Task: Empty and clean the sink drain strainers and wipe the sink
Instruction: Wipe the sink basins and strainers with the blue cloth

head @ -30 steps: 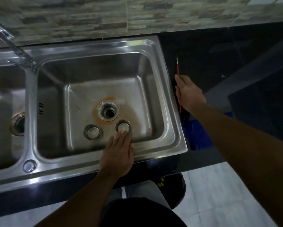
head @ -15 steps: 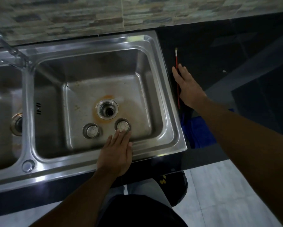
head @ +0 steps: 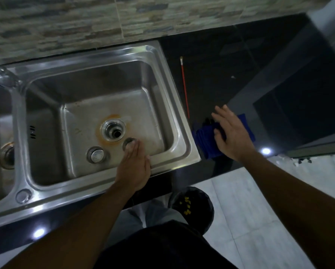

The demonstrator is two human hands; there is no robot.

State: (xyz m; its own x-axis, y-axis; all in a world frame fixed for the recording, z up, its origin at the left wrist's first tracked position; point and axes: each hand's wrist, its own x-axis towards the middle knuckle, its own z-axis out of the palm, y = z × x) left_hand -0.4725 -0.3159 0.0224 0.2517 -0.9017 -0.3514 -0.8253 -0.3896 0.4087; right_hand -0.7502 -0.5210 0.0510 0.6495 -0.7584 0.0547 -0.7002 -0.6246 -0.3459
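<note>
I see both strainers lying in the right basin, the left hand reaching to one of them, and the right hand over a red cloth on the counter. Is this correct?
Not quite: the cloth under the right hand is blue, not red; the red thing is the thin brush lying further back. The head view shows this. The rest holds: both strainers lie in the right basin, with the left hand reaching to one.

A glossy black surface [head: 211, 61] holds a stainless steel double sink [head: 174, 105]. Just right of the sink lies a thin red brush [head: 185, 88] (bristles toward the tiled wall), and nearer the front edge a crumpled blue cloth [head: 207, 140].
</note>
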